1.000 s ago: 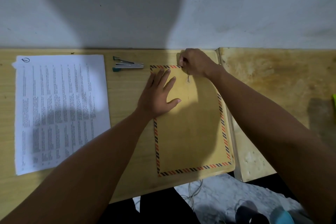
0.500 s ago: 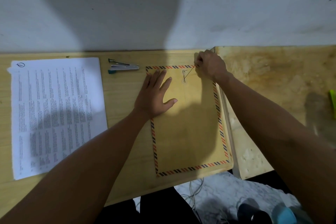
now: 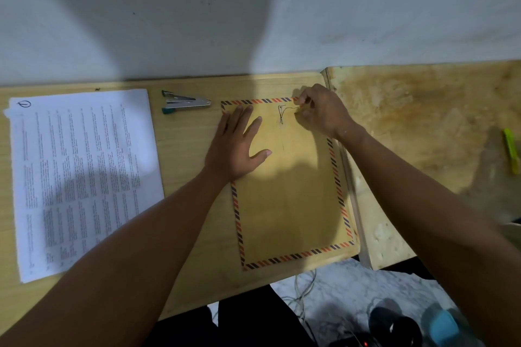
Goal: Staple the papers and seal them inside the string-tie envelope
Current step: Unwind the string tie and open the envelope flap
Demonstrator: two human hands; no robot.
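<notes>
Papers (image 3: 81, 177) lie loose at the desk's (image 3: 191, 177) left; I see the striped-edged envelope (image 3: 290, 200) flat at centre-right. My left hand (image 3: 235, 146) presses it, fingers spread open and flat. My right hand (image 3: 321, 113) pinches the string (image 3: 289, 108) by the top buttons. Stapler (image 3: 184, 101) rests between papers and envelope.

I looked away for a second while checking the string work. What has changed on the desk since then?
The right hand moved from above the string out toward the envelope's top right corner, drawing the string sideways in its pinch. The left hand stayed flat on the envelope; papers and stapler lie untouched.
</notes>
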